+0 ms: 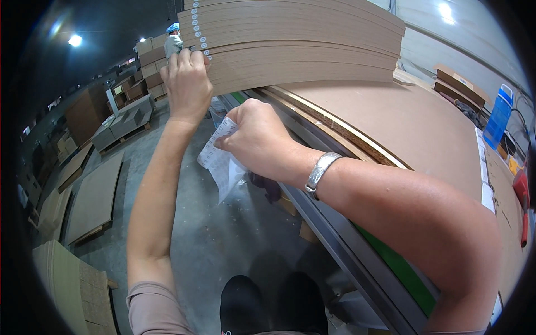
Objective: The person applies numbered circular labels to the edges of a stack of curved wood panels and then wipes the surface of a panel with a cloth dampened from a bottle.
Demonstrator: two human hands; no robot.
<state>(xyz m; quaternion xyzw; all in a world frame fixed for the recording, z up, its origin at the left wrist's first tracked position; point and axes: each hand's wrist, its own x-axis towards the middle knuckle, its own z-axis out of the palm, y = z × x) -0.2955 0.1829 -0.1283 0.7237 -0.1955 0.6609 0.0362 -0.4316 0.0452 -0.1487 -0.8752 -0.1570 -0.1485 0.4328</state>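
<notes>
A tall stack of wood-grain boards point(301, 39) stands on the workbench in front of me. Small round white stickers point(196, 28) run in a column down the stack's left end, one on each board edge. At the lower end of that column is my left hand point(188, 84), its fingers bent and closed against the boards' corner; whatever lies under the fingertips is hidden. My right hand point(258, 134), below and to the right, pinches a sheet of stickers point(209, 156) with printed rows. The sheet's pale lower part hangs down over the floor.
A brown board surface point(357, 111) covers the bench. At its right lie a blue bottle point(498, 117), a red-handled tool point(523, 223) and cardboard pieces point(460, 84). Stacked panels point(97, 190) lie on the floor to the left. A person in a blue cap point(173, 40) stands farther back.
</notes>
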